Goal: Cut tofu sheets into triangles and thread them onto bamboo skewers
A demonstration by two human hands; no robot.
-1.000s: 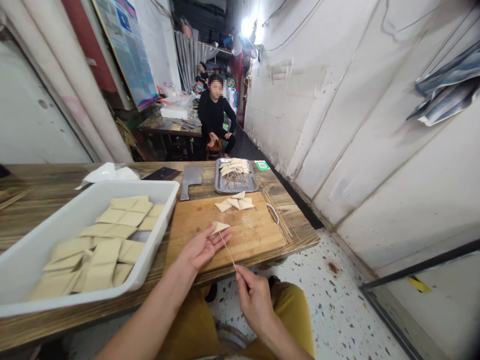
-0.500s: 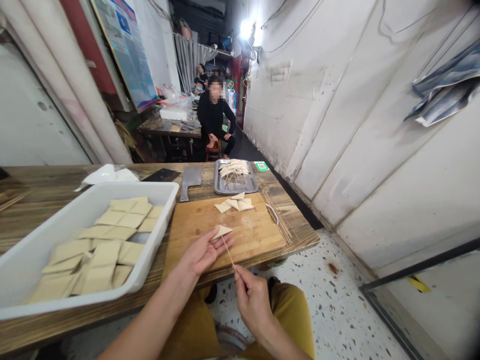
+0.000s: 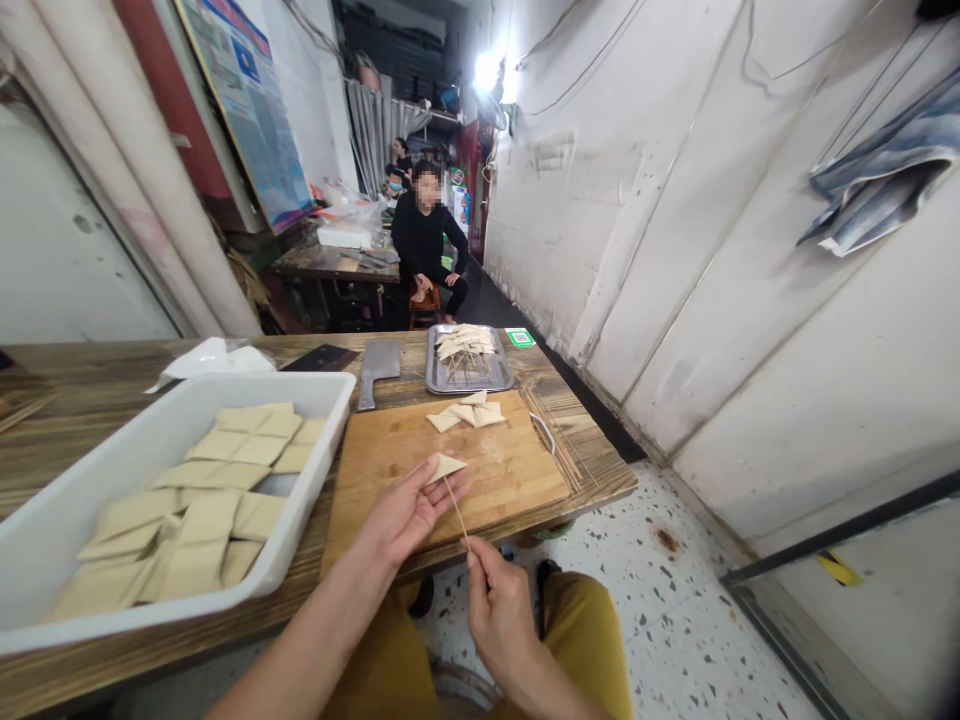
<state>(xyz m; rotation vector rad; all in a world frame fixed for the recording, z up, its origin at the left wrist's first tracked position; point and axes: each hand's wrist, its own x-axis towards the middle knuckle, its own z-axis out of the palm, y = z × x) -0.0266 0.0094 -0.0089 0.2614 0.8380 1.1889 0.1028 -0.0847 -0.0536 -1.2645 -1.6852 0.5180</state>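
Above the front of the wooden cutting board (image 3: 420, 440), my left hand (image 3: 409, 508) holds a pale triangular piece of tofu sheet (image 3: 447, 466) between thumb and fingers. My right hand (image 3: 499, 600) pinches the lower end of a thin wooden skewer (image 3: 458, 512). The skewer's upper end meets the triangle's lower edge; how deep it goes is hidden. Several more cut triangles (image 3: 469, 412) lie in a small pile at the board's far side. Behind them, a metal tray (image 3: 433, 375) bears several skewered pieces (image 3: 465, 342).
On the left stands a white plastic tub (image 3: 315, 460) with stacked tofu sheets (image 3: 202, 520). A cleaver (image 3: 381, 368) lies behind the board. Loose skewers (image 3: 562, 440) lie along the table's right edge. A person in black (image 3: 427, 235) sits beyond the table.
Both hands stay nearly in place, with the triangle and skewer still held together. The whole view has shifted slightly. The seated person's head has turned a little.
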